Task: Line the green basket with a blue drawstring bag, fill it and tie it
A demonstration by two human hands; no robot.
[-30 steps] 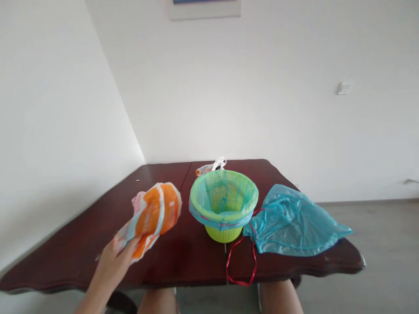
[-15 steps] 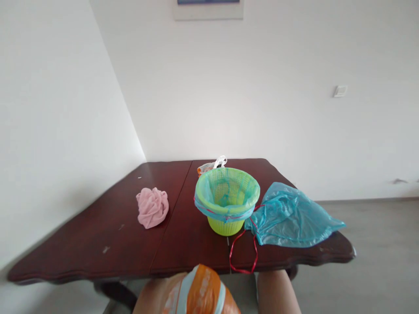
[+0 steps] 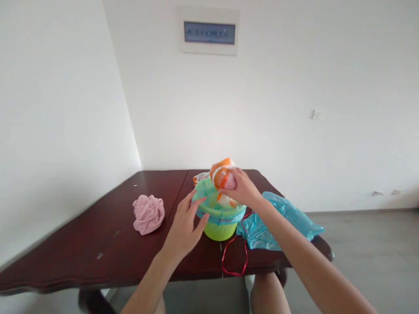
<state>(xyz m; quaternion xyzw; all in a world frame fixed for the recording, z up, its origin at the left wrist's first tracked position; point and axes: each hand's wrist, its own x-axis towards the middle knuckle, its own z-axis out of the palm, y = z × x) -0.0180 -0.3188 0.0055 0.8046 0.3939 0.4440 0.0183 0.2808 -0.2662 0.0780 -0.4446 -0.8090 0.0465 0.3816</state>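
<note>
My right hand [image 3: 240, 185] grips a crumpled orange-and-white plastic bag [image 3: 220, 173] above the mouth of a green mesh basket [image 3: 220, 232]. A thin blue plastic bag lines the basket and is folded over its rim. Part of the orange bag hangs down inside the opening. On the near left side, my left hand [image 3: 186, 222] has its fingers spread at the rim, holding nothing; whether its fingertips touch the rim I cannot tell. To the right of the basket lies a flat blue plastic bag [image 3: 262, 233] with a red drawstring [image 3: 234, 273] looped toward the table edge, partly behind my right forearm.
A bunched pink cloth [image 3: 148, 213] rests on the left of the dark wooden table [image 3: 121, 257]. Behind the basket another white-and-orange plastic item [image 3: 200, 177] is partly hidden. White walls stand at the left and back.
The orange-and-white bag has moved from the front of the table up over the basket. Both hands have come into view at the basket, and the camera has tilted up.
</note>
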